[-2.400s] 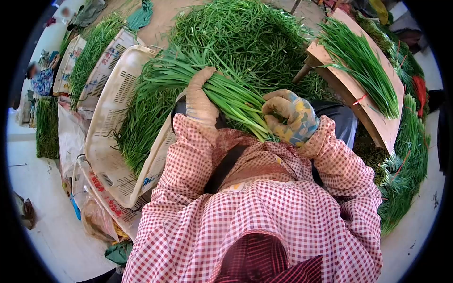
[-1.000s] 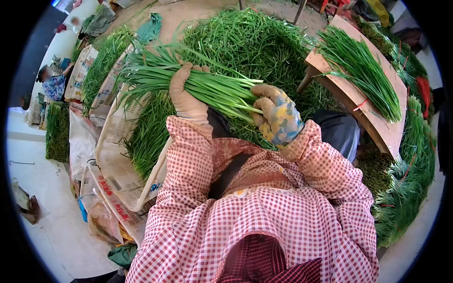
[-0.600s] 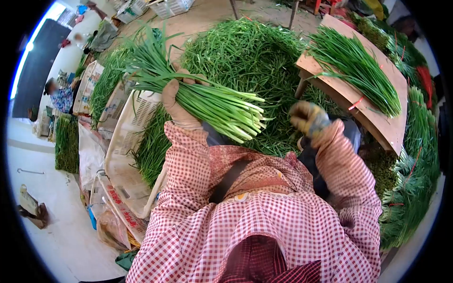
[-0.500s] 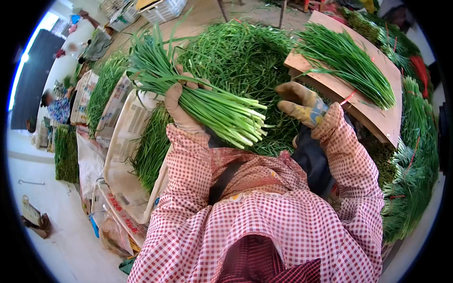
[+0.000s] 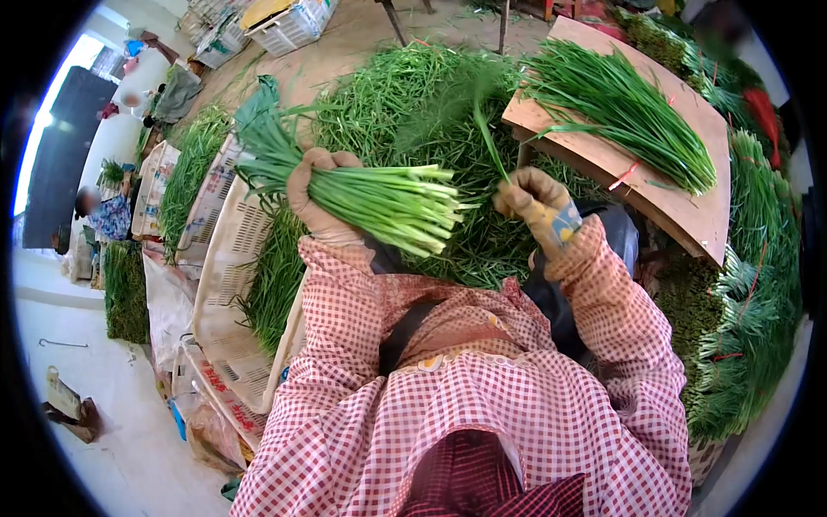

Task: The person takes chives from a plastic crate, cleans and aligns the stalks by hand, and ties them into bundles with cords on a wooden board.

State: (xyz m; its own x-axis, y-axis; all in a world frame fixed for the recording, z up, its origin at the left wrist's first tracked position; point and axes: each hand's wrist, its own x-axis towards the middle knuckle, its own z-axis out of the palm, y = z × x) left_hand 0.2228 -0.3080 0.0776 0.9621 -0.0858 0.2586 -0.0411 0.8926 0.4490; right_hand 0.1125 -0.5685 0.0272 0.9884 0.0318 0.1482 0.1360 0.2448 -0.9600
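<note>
My gloved left hand [image 5: 315, 191] is wrapped around a bunch of garlic chives [image 5: 388, 202], pale cut ends to the right and dark leaf tips to the upper left. To the right of those ends, my gloved right hand [image 5: 538, 207] pinches a thin chive stalk [image 5: 491, 142] that stands up from the fingers; its upper part is smeared by motion. Beneath and beyond both hands spreads a heap of loose chive leaves [image 5: 379, 103]. On a wooden board [image 5: 568, 142] at the right lies another chive bundle [image 5: 620, 116].
A white plastic crate [image 5: 226, 284] with chives stands at my left. Tied chive bundles [image 5: 758, 284] are stacked along the right, some with red ties. More crates [image 5: 289, 30] stand at the back, and another person [image 5: 108, 215] is at the far left.
My right hand has closed from open fingers onto a chive stalk. The bunch in my left hand has turned to lie more level and shifted slightly left.
</note>
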